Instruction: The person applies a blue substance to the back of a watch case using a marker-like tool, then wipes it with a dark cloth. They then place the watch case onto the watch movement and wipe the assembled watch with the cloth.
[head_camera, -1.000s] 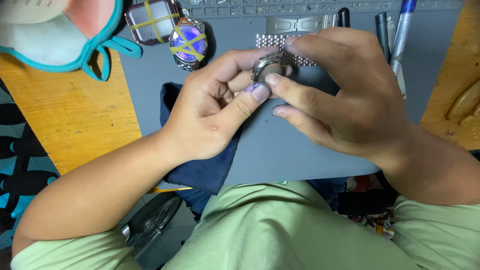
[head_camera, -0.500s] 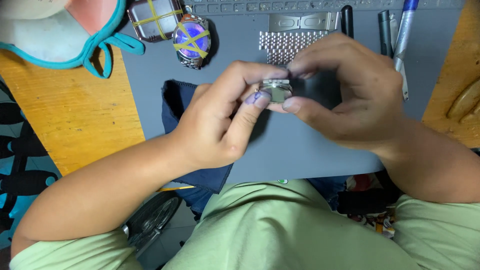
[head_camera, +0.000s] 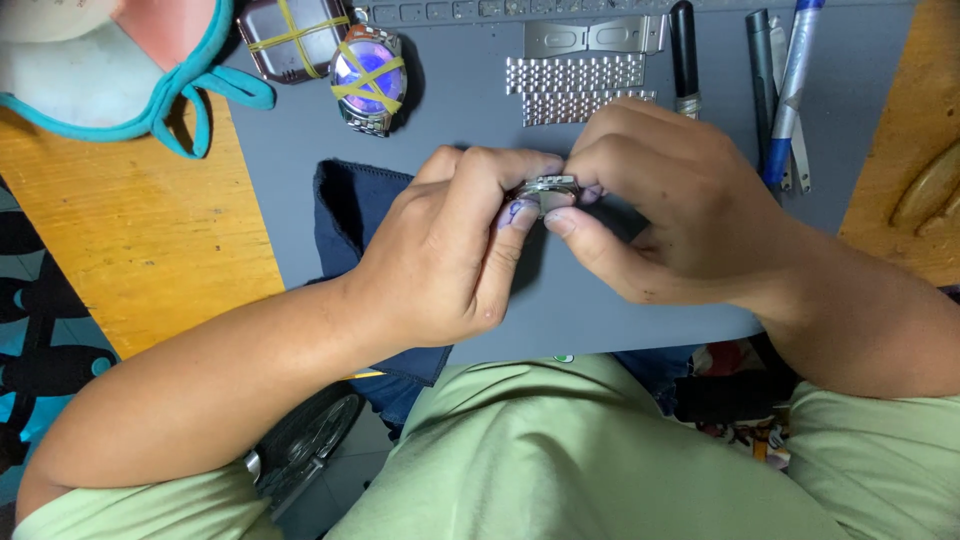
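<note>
Over the grey mat (head_camera: 640, 300) both hands grip the watch case (head_camera: 547, 190) — turned edge-on since before.

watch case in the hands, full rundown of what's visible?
The watch case is small, round and silvery, apparently metal, with no bracelet attached. It is held edge-on above the grey mat, so only its rim and side show; the face is hidden. The left hand and right hand pinch it from either side with thumbs and fingertips.
</note>
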